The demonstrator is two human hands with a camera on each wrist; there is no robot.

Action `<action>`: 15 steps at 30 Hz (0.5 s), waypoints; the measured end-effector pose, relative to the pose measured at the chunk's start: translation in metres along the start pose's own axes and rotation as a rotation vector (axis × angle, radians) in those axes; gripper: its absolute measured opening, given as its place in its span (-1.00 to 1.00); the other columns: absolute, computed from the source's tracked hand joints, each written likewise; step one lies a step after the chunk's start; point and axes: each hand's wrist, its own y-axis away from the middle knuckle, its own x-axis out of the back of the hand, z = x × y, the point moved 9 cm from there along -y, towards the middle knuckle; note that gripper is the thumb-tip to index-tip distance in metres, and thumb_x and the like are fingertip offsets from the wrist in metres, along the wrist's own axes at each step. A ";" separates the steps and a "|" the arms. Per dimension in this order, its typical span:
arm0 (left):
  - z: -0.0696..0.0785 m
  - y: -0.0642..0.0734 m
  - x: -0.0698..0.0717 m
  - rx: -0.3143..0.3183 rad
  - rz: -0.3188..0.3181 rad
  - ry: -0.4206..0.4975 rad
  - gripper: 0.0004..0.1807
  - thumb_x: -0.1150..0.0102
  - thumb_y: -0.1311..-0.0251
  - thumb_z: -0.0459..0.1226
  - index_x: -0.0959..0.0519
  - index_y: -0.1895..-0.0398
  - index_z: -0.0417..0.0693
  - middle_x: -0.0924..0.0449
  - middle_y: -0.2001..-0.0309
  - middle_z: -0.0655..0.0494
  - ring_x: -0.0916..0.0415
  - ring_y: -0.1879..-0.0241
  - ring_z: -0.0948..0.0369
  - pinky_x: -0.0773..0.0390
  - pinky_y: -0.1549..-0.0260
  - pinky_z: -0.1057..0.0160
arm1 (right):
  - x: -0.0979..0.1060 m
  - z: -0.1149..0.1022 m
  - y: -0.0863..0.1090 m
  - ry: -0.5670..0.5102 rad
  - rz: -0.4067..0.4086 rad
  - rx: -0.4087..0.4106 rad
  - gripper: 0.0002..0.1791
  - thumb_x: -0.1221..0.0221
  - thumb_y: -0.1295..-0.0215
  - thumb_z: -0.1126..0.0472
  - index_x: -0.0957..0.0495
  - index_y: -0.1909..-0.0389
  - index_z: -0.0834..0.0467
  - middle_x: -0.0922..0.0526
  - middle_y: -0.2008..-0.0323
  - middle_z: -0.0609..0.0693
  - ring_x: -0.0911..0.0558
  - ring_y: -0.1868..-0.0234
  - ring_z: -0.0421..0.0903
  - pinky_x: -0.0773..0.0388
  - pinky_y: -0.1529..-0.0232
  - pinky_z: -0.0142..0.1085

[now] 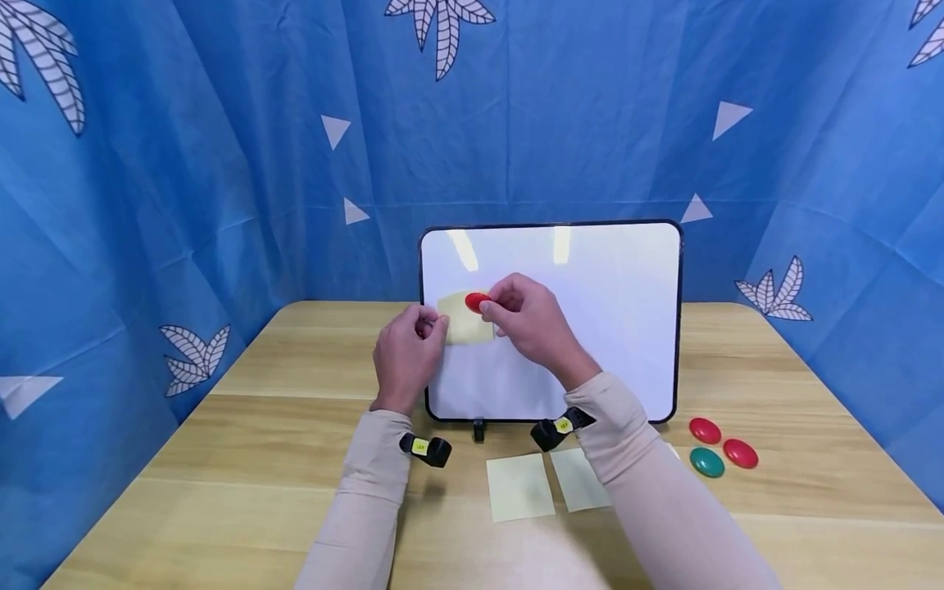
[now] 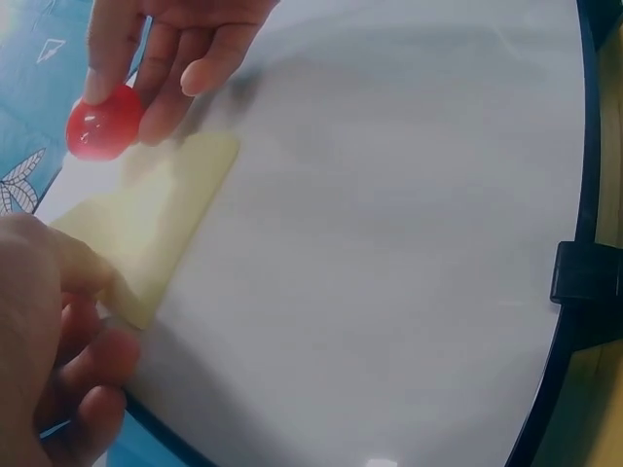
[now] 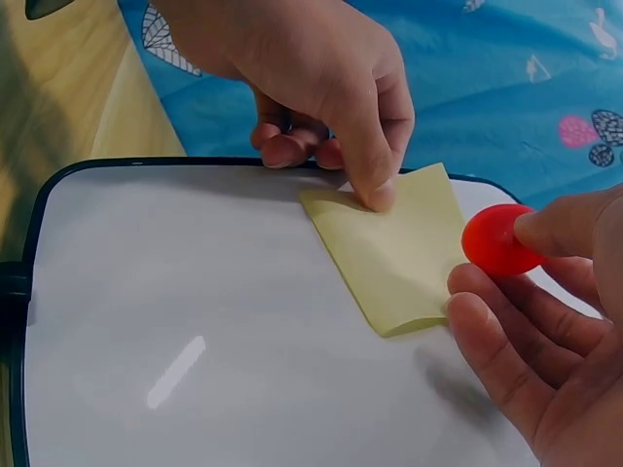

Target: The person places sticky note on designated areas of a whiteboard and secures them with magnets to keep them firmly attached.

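A yellow paper note lies against the left part of an upright whiteboard. My left hand pinches the note's left edge between thumb and finger. Between the thumb and fingers of my right hand is a glossy red round magnet, held in front of the note's upper right part. The right wrist view has this magnet beside the note, whose far corner lifts a little. In the left wrist view the note slants between both hands.
Two pale yellow notes lie on the wooden table before the board, the second partly behind my right forearm. To the right sit two red magnets and a green one. A black foot supports the board; blue curtains surround the table.
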 end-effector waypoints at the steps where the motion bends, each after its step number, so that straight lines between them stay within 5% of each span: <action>1: 0.000 0.000 0.000 0.000 0.003 0.000 -0.81 -0.27 -0.33 -0.12 -0.62 0.25 -0.05 -0.54 0.46 0.10 -0.44 0.43 0.12 -0.41 0.43 0.17 | -0.001 0.000 -0.001 -0.004 -0.001 0.002 -0.86 -0.25 -0.40 0.19 -0.52 0.20 0.17 -0.71 0.28 0.03 -0.65 0.28 0.05 -0.64 0.30 -0.20; 15: 0.001 -0.001 0.004 -0.004 0.038 0.002 -0.83 -0.29 -0.30 -0.15 -0.63 0.26 -0.05 -0.56 0.47 0.11 -0.47 0.44 0.14 -0.44 0.44 0.18 | -0.006 -0.002 -0.007 0.024 0.009 -0.010 -0.84 -0.27 -0.37 0.17 -0.53 0.18 0.15 -0.71 0.27 0.01 -0.66 0.27 0.01 -0.64 0.31 -0.18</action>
